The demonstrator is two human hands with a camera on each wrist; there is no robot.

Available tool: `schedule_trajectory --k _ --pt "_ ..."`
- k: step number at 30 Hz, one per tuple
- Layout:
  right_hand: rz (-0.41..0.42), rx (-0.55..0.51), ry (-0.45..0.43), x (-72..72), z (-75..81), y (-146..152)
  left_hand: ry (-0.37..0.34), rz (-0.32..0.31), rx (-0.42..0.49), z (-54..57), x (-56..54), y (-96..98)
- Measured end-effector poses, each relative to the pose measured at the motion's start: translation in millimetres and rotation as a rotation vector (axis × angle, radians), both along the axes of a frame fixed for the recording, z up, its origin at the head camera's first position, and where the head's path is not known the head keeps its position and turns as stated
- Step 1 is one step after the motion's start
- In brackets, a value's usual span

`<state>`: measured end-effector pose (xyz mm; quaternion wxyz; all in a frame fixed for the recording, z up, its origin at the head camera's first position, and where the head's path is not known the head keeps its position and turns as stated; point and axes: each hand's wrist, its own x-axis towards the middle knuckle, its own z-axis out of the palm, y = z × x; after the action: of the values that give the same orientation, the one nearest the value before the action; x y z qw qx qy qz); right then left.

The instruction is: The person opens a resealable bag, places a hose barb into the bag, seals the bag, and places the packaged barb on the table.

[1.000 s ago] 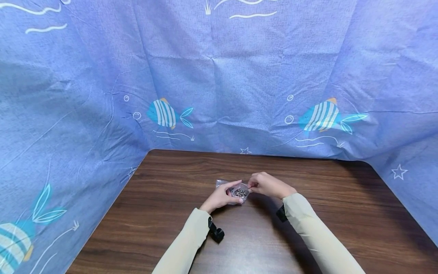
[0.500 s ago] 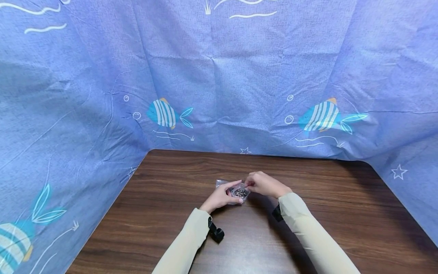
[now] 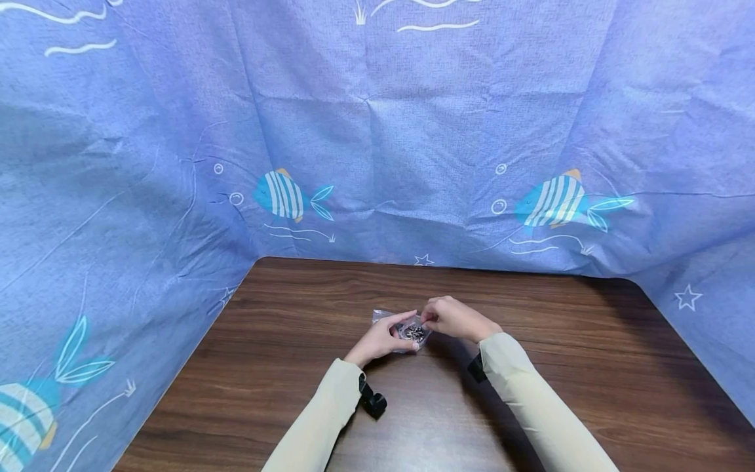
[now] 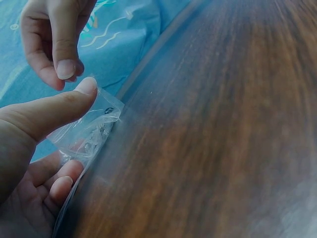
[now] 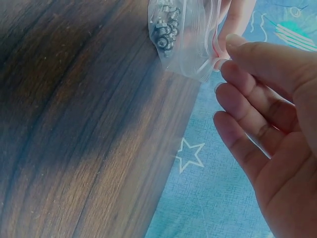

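A clear zip bag (image 5: 187, 57) with a red line along its mouth holds several small metal screws (image 5: 166, 30). My left hand (image 3: 380, 339) grips the bag from the left, with thumb and fingers curled round its sides; in the left wrist view the crinkled plastic bag (image 4: 94, 130) shows between them. At the mouth on the right, my right hand (image 3: 457, 319) pinches the bag's edge between thumb and forefinger. Its other fingers (image 5: 237, 134) are bent beside the bag.
Both forearms lie over a dark wood table (image 3: 307, 288). Blue cloth (image 3: 377, 131) printed with fish hangs behind it and along both sides. A black wrist mount (image 3: 373, 400) sticks out below the left sleeve.
My right hand has shifted slightly left along the bag's mouth, mostly in the first half second. My left hand and the bag have stayed in place.
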<state>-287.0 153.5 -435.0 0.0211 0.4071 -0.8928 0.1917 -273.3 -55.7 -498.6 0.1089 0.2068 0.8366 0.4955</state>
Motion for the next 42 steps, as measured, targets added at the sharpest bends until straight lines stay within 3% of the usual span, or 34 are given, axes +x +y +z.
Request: schedule_trajectory --k 15,20,24,30,39,42 --pt "-0.122 -0.08 -0.073 14.0 -3.6 -3 -0.082 -0.035 0.004 2.1 -0.3 -3.6" --pt "-0.209 -0.092 -0.09 22.2 -6.8 -2 -0.055 -0.02 -0.016 2.1 -2.4 -3.3" --pt "-0.271 -0.08 -0.119 29.3 -11.2 -3 -0.048 -0.011 0.033 0.8 -5.3 -2.9" --pt "-0.275 -0.056 -0.175 38.0 -17.9 -8 -0.076 0.003 0.097 1.8 -7.9 -1.5" --pt "-0.29 -0.025 -0.203 44.2 -25.9 -17 0.004 0.0 0.097 11.5 -3.4 -0.3" --pt "-0.278 -0.035 -0.193 45.4 -27.9 -19 0.016 0.017 0.099 7.1 -6.2 1.4"
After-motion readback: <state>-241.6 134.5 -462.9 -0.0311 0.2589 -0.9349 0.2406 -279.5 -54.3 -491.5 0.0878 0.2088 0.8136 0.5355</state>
